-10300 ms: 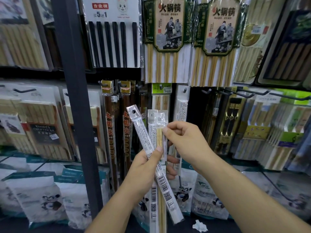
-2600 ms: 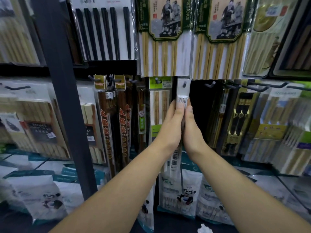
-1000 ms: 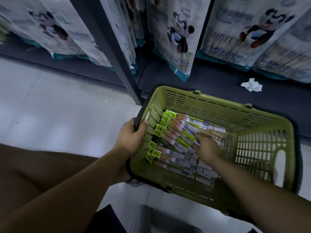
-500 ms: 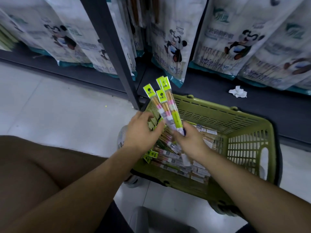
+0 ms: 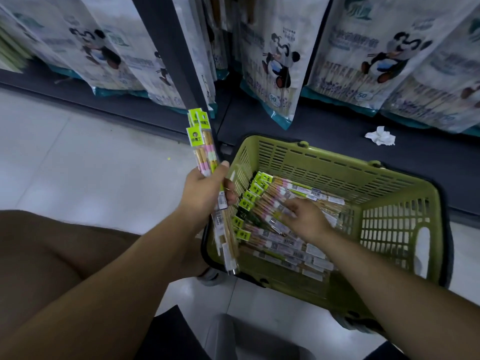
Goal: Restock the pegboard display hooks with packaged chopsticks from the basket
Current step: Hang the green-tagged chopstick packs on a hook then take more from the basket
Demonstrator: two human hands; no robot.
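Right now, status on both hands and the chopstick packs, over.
Left hand grips a bundle of packs, upright beside the basket. Right hand down on the loose packs inside, grip blurred. Nothing blocking the basket.

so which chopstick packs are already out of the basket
The bunch held upright in the left hand, green tags on top; the others lie flat inside the basket, under the right hand.

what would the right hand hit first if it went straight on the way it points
Probably the chopstick packs lying in the basket, right at the fingertips of the right hand; blur hides whether it already touches them.
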